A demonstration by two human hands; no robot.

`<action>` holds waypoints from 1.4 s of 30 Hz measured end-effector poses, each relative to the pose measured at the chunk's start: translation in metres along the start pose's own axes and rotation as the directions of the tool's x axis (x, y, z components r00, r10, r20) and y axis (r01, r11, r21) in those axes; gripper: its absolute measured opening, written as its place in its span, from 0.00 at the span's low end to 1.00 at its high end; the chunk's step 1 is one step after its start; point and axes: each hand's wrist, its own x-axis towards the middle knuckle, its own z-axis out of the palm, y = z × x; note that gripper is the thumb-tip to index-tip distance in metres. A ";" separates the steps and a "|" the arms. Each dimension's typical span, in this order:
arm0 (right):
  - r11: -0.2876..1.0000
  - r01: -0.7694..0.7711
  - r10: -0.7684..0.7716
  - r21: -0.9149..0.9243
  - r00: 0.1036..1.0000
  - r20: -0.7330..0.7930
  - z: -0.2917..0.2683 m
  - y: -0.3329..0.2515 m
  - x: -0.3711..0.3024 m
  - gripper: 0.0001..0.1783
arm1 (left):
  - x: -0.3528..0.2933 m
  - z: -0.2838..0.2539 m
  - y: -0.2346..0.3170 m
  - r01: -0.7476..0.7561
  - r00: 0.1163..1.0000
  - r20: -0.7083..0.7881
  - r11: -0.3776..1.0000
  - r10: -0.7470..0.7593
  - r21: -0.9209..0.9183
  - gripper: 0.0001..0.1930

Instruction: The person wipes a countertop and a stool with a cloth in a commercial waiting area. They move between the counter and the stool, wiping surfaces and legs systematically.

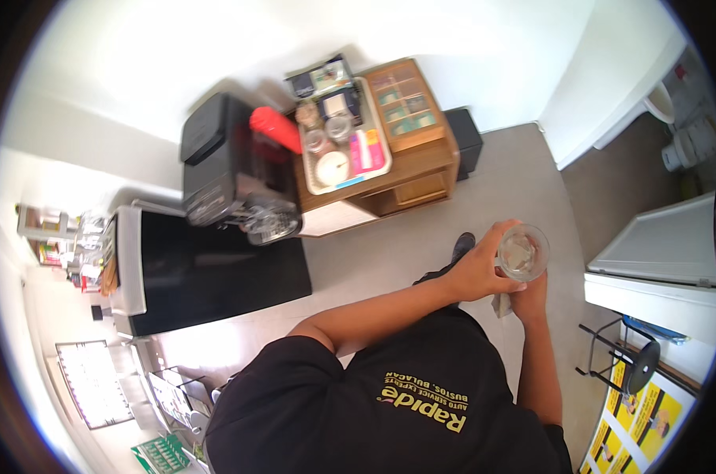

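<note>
A clear drinking glass point(524, 251) is in front of me, and I look down into its round mouth. My left hand point(480, 265) is closed around its left side, with fingers on the far side and the thumb on the near side. My right hand point(529, 299) is under and behind the glass, most of its fingers hidden by it. Beside that hand hangs a small pale cloth point(502, 306), seemingly held in its closed fingers.
Ahead stands a wooden cabinet point(397, 193) with a white tray point(318, 188) of jars and packets and a compartmented wooden box point(409, 134). A black coffee machine point(243, 189) and red bag point(275, 129) are to its left. A doorway point(619, 158) is at right, near a white appliance point(658, 296).
</note>
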 end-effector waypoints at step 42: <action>0.991 -0.100 0.127 0.088 0.912 -0.389 -0.552 0.183 0.367 0.44 | 0.611 0.195 -0.076 0.401 0.901 0.230 0.908 -0.368 -0.121 0.13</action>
